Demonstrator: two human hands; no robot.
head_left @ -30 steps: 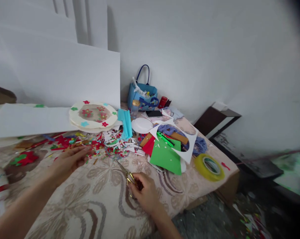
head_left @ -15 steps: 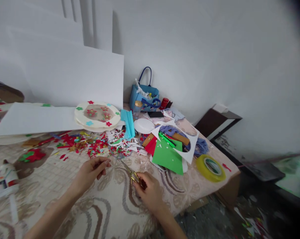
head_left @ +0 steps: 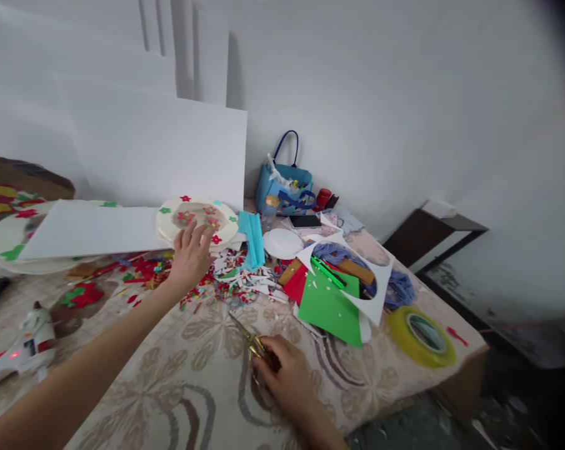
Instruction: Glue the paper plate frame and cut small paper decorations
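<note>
No writing legible; right hand (head_left: 287,381) holds scissors (head_left: 245,334).

- The scissors (head_left: 245,335) under the right hand (head_left: 286,382) are showing thin metal blades with a dull gold sheen.
- The tablecloth (head_left: 179,381) beneath the scissors is looking like matt woven cloth with a beige floral print.
- The round plate (head_left: 226,220) that the left hand (head_left: 189,256) is touching, beyond the scissors, is looking like matt cream paper with paper flowers stuck on.
- The scraps (head_left: 226,281) beyond the scissors are looking like cut paper.
- The green sheet (head_left: 329,306) right of the scissors is appearing as smooth, matt paper or foam.
- The tape roll (head_left: 420,337) far right of the scissors is shining as glossy yellowish plastic.
- The yarn (head_left: 399,289) beyond the green sheet is looking fuzzy and soft.
</note>
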